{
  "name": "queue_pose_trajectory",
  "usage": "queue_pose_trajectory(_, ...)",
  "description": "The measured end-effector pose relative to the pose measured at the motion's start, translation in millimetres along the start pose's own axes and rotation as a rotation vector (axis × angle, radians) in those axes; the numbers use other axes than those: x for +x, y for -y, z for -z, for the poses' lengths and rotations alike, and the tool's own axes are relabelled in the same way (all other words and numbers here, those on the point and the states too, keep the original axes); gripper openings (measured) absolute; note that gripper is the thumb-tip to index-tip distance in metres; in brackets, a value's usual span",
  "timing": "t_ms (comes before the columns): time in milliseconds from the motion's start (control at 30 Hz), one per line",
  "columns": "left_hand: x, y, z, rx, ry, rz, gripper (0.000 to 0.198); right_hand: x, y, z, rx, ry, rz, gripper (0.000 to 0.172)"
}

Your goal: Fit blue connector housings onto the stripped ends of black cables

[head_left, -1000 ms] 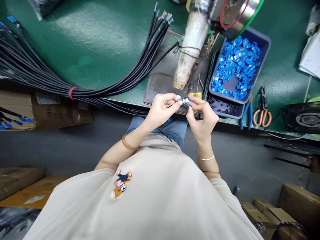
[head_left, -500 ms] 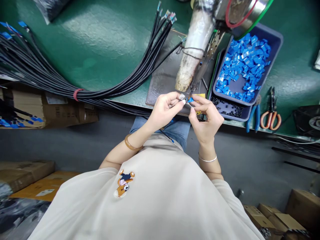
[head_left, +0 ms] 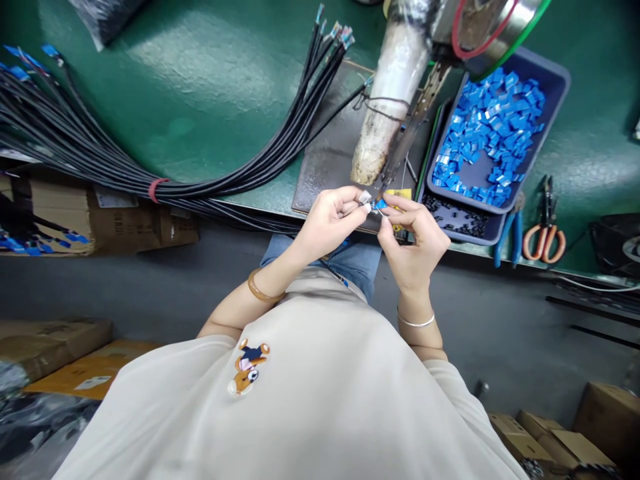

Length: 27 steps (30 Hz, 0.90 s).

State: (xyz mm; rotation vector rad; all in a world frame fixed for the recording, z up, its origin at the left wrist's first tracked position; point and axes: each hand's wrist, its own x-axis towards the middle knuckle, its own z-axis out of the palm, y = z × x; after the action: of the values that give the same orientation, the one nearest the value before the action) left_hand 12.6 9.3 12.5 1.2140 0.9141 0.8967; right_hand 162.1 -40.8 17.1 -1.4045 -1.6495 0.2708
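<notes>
I see my left hand (head_left: 327, 223) and right hand (head_left: 413, 237) meeting at the green bench (head_left: 200, 87) edge, fingertips of both pinched on one small blue connector (head_left: 380, 203), just below the wrapped tool (head_left: 387, 100) and beside the tray (head_left: 550, 120) of blue pieces

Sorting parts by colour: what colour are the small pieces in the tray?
Bright blue small plastic pieces, filling the dark grey tray; clearest in the head view.

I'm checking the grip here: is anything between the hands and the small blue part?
Nothing visible. The left hand and right hand both pinch the small blue connector directly at their fingertips, at the bench edge.
</notes>
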Motion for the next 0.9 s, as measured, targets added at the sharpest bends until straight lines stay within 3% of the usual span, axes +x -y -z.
queue_pose_trajectory(300, -1.3, 1.6, 2.7, 0.052, 0.026, -0.045, 0.016, 3.0, 6.6, 2.6, -0.001, -0.012, 0.025, 0.009)
queue_pose_trajectory(533, -1.5, 5.7, 4.1, 0.040, 0.078, 0.011, 0.015, -0.5, 3.7, 2.4, -0.042, 0.005, 0.032, 0.009)
queue_pose_trajectory(900, -2.6, 0.9, 5.2, 0.096, 0.061, -0.049, 0.013, 5.9, 8.5, 1.2, -0.064, -0.042, 0.096, 0.010)
